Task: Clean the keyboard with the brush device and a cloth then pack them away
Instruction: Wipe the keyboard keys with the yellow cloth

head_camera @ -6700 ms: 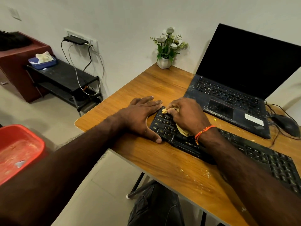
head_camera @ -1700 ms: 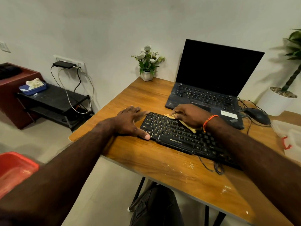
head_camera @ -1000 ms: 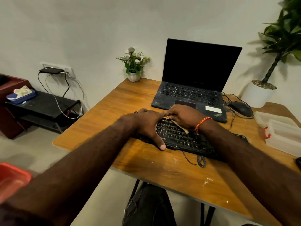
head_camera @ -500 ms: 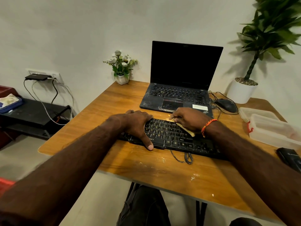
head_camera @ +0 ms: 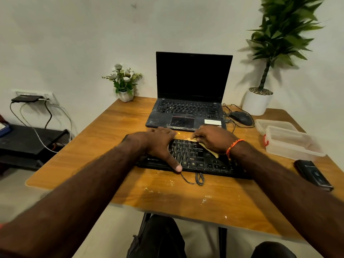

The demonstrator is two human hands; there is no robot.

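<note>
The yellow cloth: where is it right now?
In the head view the yellow cloth lies on the keyboard, right of centre, under the right hand that holds it, just in front of the laptop.

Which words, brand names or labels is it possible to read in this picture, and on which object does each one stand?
"Ctrl": on a key in the front row of the black keyboard.
Brand print on the keyboard's front edge, beside the left hand: too blurred to read.
White sticker on the laptop palm rest: print too small to read.
Other key legends on both keyboards: too small to read.
Black device at the table's right edge: no legible text.
</note>
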